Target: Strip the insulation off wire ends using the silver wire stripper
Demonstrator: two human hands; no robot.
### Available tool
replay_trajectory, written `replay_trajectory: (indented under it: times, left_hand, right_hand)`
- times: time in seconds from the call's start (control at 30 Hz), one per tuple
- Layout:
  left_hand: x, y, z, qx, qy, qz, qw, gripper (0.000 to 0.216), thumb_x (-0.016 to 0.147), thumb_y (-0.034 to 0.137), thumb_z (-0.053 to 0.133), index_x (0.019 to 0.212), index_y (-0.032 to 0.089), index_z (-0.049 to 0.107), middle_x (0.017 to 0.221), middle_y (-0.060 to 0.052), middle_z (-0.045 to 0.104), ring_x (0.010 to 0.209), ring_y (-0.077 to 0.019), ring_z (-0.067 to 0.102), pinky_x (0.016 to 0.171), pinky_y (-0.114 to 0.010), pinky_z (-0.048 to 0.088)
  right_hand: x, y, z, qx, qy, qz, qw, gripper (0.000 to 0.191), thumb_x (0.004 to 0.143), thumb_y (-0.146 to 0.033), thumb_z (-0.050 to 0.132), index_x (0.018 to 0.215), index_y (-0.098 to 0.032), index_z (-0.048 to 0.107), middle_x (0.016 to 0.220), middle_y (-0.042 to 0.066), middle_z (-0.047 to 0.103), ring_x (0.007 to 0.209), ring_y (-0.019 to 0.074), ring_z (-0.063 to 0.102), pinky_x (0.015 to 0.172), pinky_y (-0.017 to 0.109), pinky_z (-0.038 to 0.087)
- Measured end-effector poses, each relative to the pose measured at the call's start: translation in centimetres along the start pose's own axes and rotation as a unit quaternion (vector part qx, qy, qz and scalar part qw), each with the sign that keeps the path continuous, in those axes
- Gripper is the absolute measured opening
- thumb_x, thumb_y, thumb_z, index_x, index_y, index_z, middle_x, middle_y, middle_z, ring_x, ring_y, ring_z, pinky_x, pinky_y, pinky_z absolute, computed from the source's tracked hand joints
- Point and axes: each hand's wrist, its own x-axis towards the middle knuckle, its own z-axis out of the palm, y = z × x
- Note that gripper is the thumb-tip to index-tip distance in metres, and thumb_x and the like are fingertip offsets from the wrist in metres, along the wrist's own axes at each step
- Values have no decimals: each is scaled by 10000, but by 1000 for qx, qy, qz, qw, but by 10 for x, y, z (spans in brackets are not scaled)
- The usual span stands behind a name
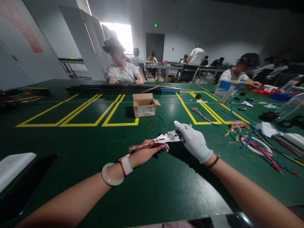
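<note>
My bare left hand [147,152] is closed around a stranded copper wire [139,146], its loose bright strands trailing back over the wrist. In a white glove, my right hand [193,141] grips a wire stripper [169,136] by its handles. The tool's silver jaws point left and lie against the wire at my left fingers; whether they bite on it I cannot tell. Small copper scraps [163,129] and a short blue piece of insulation [161,117] lie on the green table just beyond the tool.
Farther off stands an open cardboard box [144,106]. A copper bundle [200,114] lies inside yellow tape to the right, with coloured wires [261,148] nearer me. A dark phone-like slab [23,186] lies at left. Two co-workers sit across the table.
</note>
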Motion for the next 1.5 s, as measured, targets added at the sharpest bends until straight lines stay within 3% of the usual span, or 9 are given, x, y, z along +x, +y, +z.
replay_trajectory:
  times: [0.43, 0.7, 0.83, 1.3, 1.5]
  left_hand:
    - [4, -10, 0, -5, 18, -1, 1000, 294, 889, 399, 565, 890, 147, 716, 967, -75, 724, 950, -193, 650, 901, -310, 465]
    - [-1, 4, 1, 29, -19, -16, 999, 297, 915, 377, 529, 892, 144, 713, 958, -70, 714, 901, -183, 645, 803, -291, 496]
    - [-1, 2, 1, 25, -31, -7, 999, 280, 917, 376, 527, 905, 162, 708, 984, -63, 710, 967, -186, 634, 832, -293, 500]
    - [-2, 2, 3, -38, -34, -44, 998, 290, 891, 415, 565, 887, 155, 693, 998, -80, 705, 924, -189, 643, 733, -270, 516]
    - [-2, -1, 4, -26, -51, -23, 998, 271, 909, 387, 544, 950, 164, 692, 941, -60, 702, 919, -180, 639, 855, -313, 497]
  right_hand:
    - [0, 0, -6, -52, -31, 4, 998, 412, 927, -190, 386, 1315, -236, 514, 984, 82, 648, 751, 193, 602, 615, 283, 367]
    - [1, 4, 4, 2, -9, -3, 1000, 518, 915, -155, 383, 1428, -221, 366, 1194, 94, 609, 870, 185, 613, 580, 248, 403]
    - [1, 6, 7, 26, 14, -13, 999, 539, 902, -126, 378, 1433, -208, 350, 1248, 87, 590, 934, 180, 611, 623, 241, 438]
    - [2, 5, 1, -37, -12, 0, 999, 457, 919, -179, 423, 1369, -251, 464, 1034, 77, 660, 768, 181, 601, 612, 266, 358]
    - [3, 6, 5, 11, 4, 11, 1000, 508, 914, -148, 363, 1414, -237, 397, 1172, 76, 622, 882, 201, 607, 596, 258, 372]
